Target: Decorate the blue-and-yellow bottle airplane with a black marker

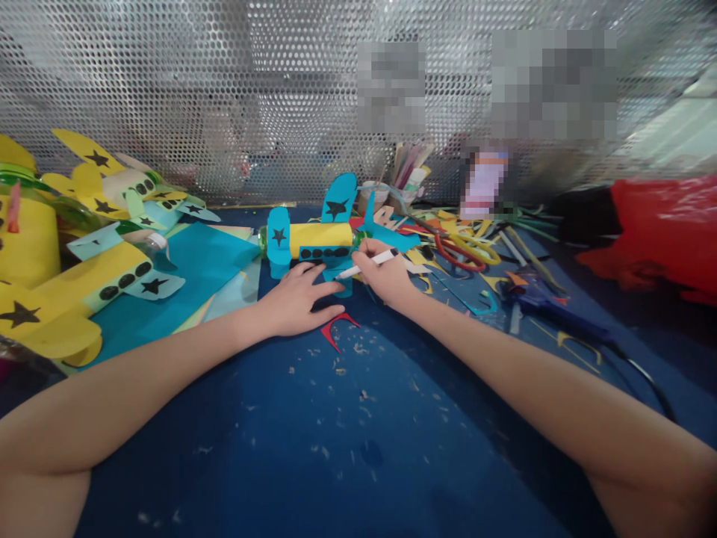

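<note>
A paper plane (314, 237) with a yellow body, blue wings and black stars lies on the dark blue table (358, 448). My left hand (296, 299) rests flat on the table in front of it, fingers spread, fingertips touching the plane's lower blue wing. My right hand (384, 275) is closed around a white marker (367, 264), whose tip points left at the lower blue wing beside my left fingers. A red paper scrap (336, 327) lies just below my left hand.
Several finished yellow and blue paper planes (95, 276) and blue paper sheets (202, 261) fill the left side. Scissors (459, 250), paper offcuts, a cup of tools (408, 183) and a blue glue gun (538, 302) with cable lie right. A red bag (666, 232) sits far right. Perforated metal screen behind.
</note>
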Demonstrator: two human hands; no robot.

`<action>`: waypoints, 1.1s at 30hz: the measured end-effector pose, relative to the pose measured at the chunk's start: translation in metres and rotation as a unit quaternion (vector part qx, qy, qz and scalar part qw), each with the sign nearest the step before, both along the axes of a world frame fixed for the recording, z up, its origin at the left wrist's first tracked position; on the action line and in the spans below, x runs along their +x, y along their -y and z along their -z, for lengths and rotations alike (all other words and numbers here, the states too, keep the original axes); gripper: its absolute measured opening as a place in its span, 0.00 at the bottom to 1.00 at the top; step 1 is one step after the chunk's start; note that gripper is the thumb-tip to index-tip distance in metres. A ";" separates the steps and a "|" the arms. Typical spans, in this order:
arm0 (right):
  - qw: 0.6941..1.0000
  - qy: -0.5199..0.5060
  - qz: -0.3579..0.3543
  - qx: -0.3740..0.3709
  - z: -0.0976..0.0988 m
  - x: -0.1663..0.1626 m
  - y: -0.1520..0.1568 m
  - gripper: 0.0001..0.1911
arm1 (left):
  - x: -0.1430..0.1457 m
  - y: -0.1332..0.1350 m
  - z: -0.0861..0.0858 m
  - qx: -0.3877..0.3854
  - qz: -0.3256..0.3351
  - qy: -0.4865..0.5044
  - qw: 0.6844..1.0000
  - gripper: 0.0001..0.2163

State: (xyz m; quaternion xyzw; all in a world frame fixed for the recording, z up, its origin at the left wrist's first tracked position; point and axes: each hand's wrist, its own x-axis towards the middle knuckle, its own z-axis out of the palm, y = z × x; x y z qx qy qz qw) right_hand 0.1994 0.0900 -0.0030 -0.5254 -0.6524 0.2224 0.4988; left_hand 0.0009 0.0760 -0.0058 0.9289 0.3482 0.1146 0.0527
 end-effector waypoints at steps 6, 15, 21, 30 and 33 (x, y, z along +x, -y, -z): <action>1.000 -0.006 -0.004 0.005 0.001 0.000 -0.001 0.12 | 0.000 -0.001 0.001 0.003 0.002 -0.001 1.000 0.23; 1.000 0.002 0.002 -0.002 0.000 0.000 -0.001 0.12 | 0.000 0.001 -0.001 -0.004 -0.004 -0.006 1.000 0.23; 0.999 0.023 0.031 -0.005 0.001 0.001 -0.002 0.13 | 0.000 0.000 0.000 -0.004 -0.007 0.001 1.000 0.22; 0.997 0.056 0.050 0.002 0.003 0.005 -0.007 0.14 | 0.000 0.000 0.001 -0.005 -0.010 -0.001 1.000 0.24; 0.997 0.059 0.054 0.006 0.003 0.005 -0.007 0.14 | 0.000 0.000 0.001 -0.003 -0.011 0.000 1.000 0.23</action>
